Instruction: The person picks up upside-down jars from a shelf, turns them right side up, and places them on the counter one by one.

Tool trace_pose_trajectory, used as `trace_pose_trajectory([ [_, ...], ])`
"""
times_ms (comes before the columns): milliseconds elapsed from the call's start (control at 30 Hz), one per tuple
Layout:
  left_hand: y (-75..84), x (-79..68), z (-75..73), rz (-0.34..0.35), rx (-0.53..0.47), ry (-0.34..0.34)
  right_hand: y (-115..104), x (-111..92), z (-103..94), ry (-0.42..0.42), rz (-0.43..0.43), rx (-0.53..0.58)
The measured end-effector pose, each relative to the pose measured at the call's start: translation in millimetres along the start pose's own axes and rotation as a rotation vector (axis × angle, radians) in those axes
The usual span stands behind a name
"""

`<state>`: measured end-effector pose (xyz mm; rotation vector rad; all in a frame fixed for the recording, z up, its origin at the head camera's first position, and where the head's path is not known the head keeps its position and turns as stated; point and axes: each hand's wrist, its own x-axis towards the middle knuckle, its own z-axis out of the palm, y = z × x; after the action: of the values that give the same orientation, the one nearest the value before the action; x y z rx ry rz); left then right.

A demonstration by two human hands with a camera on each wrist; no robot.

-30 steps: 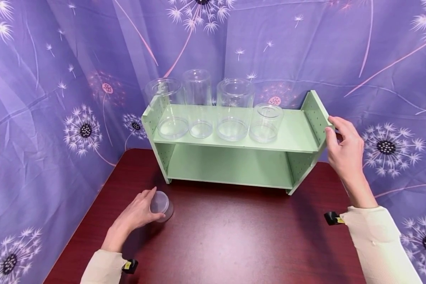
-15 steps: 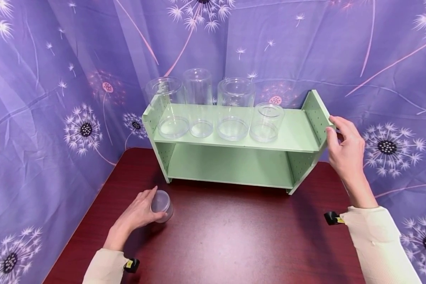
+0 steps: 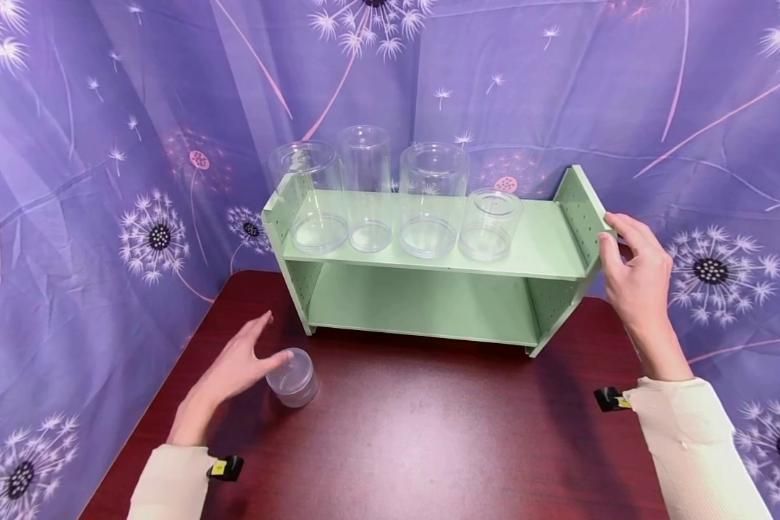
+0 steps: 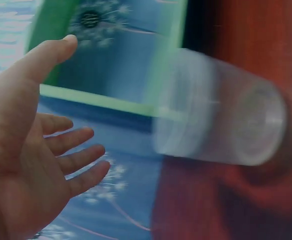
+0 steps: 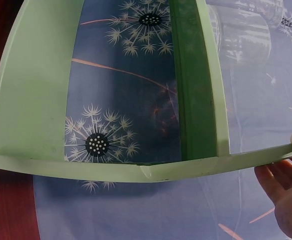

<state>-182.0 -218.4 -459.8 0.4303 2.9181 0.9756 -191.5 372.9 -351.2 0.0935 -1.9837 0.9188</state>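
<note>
My left hand (image 3: 232, 365) is held with thumb and fingers spread, just left of a small clear plastic jar (image 3: 297, 386) with a frosted lid. The jar stands upright on the dark red table. In the left wrist view a gap shows between that hand (image 4: 30, 150) and the jar (image 4: 231, 120). At the right end of a pale green two-tier shelf (image 3: 422, 303), my right hand (image 3: 638, 271) pinches the side panel. The right wrist view has the thumb on one face of the panel (image 5: 186, 167) and the fingers on the other.
Several clear jars of different heights stand along the upper tier, among them a tall narrow jar (image 3: 366, 188) and a short jar (image 3: 490, 225). The table (image 3: 416, 433) extends in front of the shelf. Purple dandelion-print cloth (image 3: 136, 144) hangs behind and on the left.
My left hand has let go of the small jar and moved left, its fingers spreading. The jar stays where it was. My right hand keeps its hold on the shelf panel.
</note>
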Motion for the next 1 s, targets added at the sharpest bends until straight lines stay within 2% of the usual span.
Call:
trace_pose_trajectory([
  [133, 10.3, 8.3, -31.3, 0.029, -0.017, 0.060, 0.2, 0.4, -0.7, 0.002, 0.003, 0.000],
  [333, 35.8, 20.8, -86.7, 0.067, -0.040, 0.149, -4.8, -0.3, -1.5, -0.004, 0.015, -0.009],
  [533, 56.2, 35.3, -131.5, 0.074, -0.059, 0.194, -4.7, -1.3, -0.7, -0.015, 0.022, -0.010],
  [733, 70.9, 58.4, -153.7, 0.071, -0.132, 0.172, -3.9, -1.1, -0.8, -0.014, 0.027, 0.001],
  [1000, 95.4, 89.2, -157.6, 0.098, -0.230, 0.150, -2.0, -1.1, 1.0, -0.003, -0.006, -0.010],
])
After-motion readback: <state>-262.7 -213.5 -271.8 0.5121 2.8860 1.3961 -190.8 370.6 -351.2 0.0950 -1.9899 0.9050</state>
